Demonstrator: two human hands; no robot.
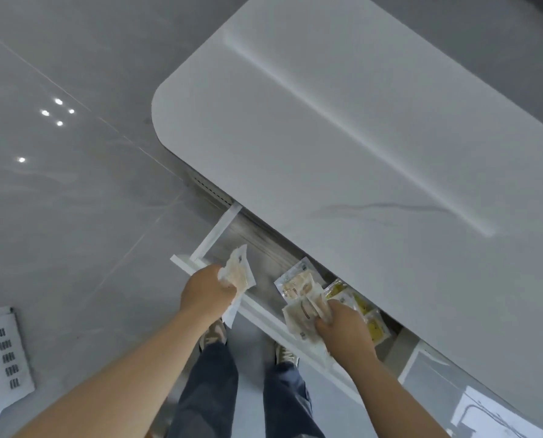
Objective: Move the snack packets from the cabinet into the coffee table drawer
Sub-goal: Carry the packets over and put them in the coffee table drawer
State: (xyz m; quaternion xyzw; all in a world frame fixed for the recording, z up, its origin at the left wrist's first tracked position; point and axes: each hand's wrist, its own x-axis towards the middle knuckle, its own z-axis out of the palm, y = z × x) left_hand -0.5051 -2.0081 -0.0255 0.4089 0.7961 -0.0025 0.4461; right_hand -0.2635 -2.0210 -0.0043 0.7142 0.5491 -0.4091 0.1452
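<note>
The white coffee table [358, 137] has its drawer [257, 248] pulled out toward me, showing a grey wood-grain floor. My left hand [205, 290] grips pale snack packets [237, 273] over the drawer's left front edge. My right hand [343, 327] holds a bundle of pale packets [305, 314] over the drawer's right part. One clear packet [295, 278] and yellow packets [370, 317] lie in the drawer next to that hand, partly under the tabletop. The cabinet is out of view.
Glossy grey floor tiles [74, 200] surround the table. A white slotted object [1, 352] lies on the floor at the left edge. My legs and shoes [213, 333] stand right against the drawer's white front rail [264, 317].
</note>
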